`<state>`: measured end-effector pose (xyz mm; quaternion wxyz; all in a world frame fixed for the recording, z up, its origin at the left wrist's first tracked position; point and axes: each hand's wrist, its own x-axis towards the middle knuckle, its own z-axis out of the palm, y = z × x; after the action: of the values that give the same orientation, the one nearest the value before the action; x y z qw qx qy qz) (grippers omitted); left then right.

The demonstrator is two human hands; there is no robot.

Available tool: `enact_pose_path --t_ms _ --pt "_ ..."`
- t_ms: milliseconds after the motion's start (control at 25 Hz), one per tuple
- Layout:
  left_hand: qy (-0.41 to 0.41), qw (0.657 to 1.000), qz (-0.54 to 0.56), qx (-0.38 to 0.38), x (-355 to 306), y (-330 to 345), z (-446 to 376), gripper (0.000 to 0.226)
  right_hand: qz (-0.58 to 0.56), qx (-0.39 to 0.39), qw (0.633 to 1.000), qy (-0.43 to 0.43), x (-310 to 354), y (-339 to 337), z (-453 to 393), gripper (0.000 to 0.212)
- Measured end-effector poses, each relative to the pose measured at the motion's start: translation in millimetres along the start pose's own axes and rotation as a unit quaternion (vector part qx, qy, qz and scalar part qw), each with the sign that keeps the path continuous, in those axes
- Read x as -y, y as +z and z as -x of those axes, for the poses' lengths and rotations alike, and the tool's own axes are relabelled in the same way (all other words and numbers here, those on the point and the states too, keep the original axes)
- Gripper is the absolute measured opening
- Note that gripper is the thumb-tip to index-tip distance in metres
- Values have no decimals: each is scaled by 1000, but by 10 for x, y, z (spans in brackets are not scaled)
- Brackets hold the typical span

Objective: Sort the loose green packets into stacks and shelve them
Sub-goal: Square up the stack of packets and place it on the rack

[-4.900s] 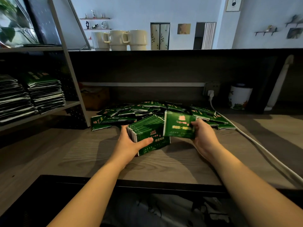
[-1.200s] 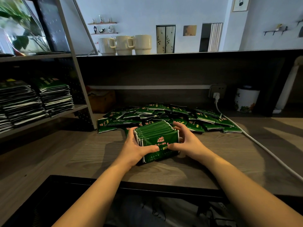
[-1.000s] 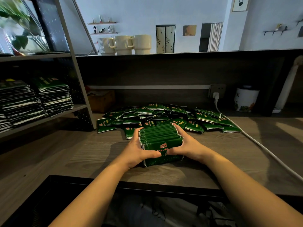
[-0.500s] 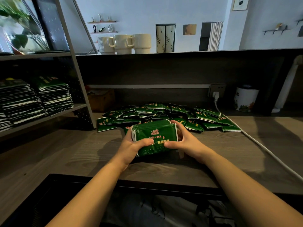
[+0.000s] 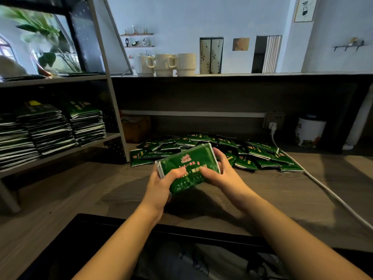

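A squared-up stack of green packets (image 5: 188,164) is held above the wooden counter (image 5: 80,195), its printed face turned toward me and tilted. My left hand (image 5: 161,184) grips its left end, thumb over the front. My right hand (image 5: 220,172) grips the right end, fingers curled behind. Behind the stack, a loose pile of green packets (image 5: 222,148) lies spread on the counter. Several finished stacks of packets (image 5: 84,122) sit on the shelf (image 5: 94,141) at the left.
A white cable (image 5: 331,193) runs from a wall socket (image 5: 273,120) across the right of the counter. A white canister (image 5: 309,131) stands at the back right, a brown box (image 5: 136,127) behind the shelf post (image 5: 113,110). Three mugs (image 5: 165,64) sit on the upper ledge.
The stack stood on edge on the counter between my hands; both hands have lifted it, turned its printed face toward me and moved it slightly left.
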<state>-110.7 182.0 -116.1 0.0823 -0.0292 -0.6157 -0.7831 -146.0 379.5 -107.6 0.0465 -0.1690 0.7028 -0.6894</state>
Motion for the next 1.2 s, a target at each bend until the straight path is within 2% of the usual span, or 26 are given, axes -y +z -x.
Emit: enact_pose_path --t_ms 80,160,280,400,480,560,680,760,960,1080,1200 --pt "-10 996 68 -53 -11 1 221 54 -102 -18 995 9 -13 380 80 108" --pt "-11 989 125 -74 -41 -6 415 51 -183 -5 983 18 -21 756 170 93" --pt "-1 989 119 -86 -158 -180 649 74 -235 -8 972 15 124 1099 290 73" --pt "-14 996 39 -77 -345 -490 866 90 -220 11 975 18 312 1236 368 72" --pt "-17 997 -27 -69 -471 -706 961 92 -197 27 980 28 383 1321 410 71" --pt "-47 995 -89 -23 -588 -855 976 90 -166 37 985 26 394 1402 429 68" --pt "-111 988 -102 37 -666 -995 870 87 -146 46 988 18 341 1508 364 70" --pt "-110 989 -88 41 -622 -1031 699 86 -142 56 988 15 272 1537 227 69" --pt "-51 997 -39 -33 -422 -972 60 83 -129 79 988 26 140 1484 -477 63" --pt "-47 992 5 -120 -425 -968 -314 81 -81 132 988 27 149 1421 -955 73" --pt "-51 984 44 -163 -580 -940 -512 66 -55 168 984 30 284 1353 -1277 84"
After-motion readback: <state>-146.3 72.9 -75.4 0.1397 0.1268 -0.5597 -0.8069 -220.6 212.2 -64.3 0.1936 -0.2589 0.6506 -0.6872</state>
